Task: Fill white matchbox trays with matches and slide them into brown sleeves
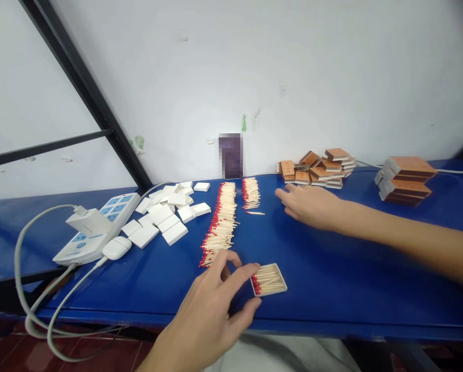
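My left hand (211, 305) rests near the table's front edge, fingers apart, its fingertips touching a white inner tray filled with red-tipped matches (269, 279). My right hand (308, 204) reaches across the blue table (332, 268) with fingers stretched flat, close to the pile of orange matchbox sleeves (318, 169); it holds nothing that I can see. A long row of loose matches (221, 223) lies between the hands, with a shorter bunch of matches (250, 192) beside it.
Several empty white trays (165, 212) lie at the left. A white power strip (99, 225) with plugs and cables sits further left. A second stack of orange boxes (405, 181) stands at the far right. A white wall and black metal frame (84, 93) stand behind.
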Tool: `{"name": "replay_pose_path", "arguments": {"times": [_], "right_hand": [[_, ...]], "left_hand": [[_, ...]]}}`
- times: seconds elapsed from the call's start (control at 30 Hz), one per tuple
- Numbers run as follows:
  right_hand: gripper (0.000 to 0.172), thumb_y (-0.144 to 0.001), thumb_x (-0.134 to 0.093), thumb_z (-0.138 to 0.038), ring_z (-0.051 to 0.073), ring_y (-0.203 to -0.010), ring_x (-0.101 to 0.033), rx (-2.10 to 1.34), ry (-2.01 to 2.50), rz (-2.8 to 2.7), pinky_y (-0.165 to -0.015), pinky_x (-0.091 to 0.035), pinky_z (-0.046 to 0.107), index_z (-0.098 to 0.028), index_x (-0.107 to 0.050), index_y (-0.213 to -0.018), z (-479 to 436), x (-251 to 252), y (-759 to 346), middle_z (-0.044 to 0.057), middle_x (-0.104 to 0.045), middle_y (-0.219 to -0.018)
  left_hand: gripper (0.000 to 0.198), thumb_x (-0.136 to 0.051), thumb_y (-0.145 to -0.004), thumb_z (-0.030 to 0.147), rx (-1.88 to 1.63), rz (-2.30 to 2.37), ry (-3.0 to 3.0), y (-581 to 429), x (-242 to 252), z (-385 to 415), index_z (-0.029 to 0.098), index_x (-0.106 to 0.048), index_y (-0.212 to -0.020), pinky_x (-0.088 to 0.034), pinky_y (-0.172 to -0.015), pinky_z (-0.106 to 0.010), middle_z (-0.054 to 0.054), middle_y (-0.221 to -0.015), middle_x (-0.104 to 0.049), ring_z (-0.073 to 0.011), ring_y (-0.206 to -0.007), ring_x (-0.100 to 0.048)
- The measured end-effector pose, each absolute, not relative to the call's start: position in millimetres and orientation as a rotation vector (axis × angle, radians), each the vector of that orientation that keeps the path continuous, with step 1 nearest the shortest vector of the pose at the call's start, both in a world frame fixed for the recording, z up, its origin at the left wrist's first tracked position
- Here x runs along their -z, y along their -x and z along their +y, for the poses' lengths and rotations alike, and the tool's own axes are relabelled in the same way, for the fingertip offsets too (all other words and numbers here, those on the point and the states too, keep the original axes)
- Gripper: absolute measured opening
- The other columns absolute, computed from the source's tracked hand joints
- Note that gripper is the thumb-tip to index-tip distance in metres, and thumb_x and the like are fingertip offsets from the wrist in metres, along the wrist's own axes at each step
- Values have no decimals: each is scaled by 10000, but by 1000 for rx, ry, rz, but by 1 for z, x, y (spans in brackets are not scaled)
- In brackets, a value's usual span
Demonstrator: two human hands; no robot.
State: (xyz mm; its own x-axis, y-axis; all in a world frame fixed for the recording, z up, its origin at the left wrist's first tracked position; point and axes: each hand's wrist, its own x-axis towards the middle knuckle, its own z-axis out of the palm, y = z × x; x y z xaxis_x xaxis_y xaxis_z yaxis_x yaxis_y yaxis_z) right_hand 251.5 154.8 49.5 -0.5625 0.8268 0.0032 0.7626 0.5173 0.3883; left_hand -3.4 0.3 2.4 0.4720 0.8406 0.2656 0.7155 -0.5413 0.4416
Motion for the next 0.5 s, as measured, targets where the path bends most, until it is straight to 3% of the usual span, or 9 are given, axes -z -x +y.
{"name": "replay_pose_path", "arguments": {"times": [0.1, 0.23, 0.4, 0.5], "right_hand": [[270, -959, -447, -207, 278, -820, -694, -438, -1367, 2508, -589, -411, 307, -61, -606, -1120, 167, -49, -257, 199, -691, -957], [154, -849, -563, -140, 266, -773, -695, -283, -1232, 2467, -567, -387, 303, -95, -664, -955, 156, -62, -257, 167, -702, -907], [241, -759, -574, -8, 240, -730, -681, -222, -1086, 2554, -567, -374, 307, -123, -670, -947, 118, -68, -251, 125, -694, -857], [173, -739, -608, -23, 198, -636, -636, -167, -1018, 2728, -587, -374, 306, -155, -653, -840, 103, -64, -256, 65, -661, -733]], "left_hand": [[380, -549, -978, 263, -636, 1307, -2482, 5, -1, 0, 344, -509, -1347, -551, -787, -375, -85, -1361, -414, -191, -906, -603], [334, -500, -1009, 233, -608, 1255, -2528, 4, -1, -1, 350, -540, -1319, -526, -845, -380, -60, -1409, -421, -172, -895, -585], [294, -458, -1027, 208, -587, 1211, -2535, 3, -4, 0, 332, -570, -1269, -499, -904, -341, -26, -1328, -529, -196, -1053, -594], [288, -440, -1032, 191, -595, 1201, -2534, 4, -6, 1, 318, -575, -1252, -485, -918, -322, -25, -1325, -532, -195, -1113, -582]]}}
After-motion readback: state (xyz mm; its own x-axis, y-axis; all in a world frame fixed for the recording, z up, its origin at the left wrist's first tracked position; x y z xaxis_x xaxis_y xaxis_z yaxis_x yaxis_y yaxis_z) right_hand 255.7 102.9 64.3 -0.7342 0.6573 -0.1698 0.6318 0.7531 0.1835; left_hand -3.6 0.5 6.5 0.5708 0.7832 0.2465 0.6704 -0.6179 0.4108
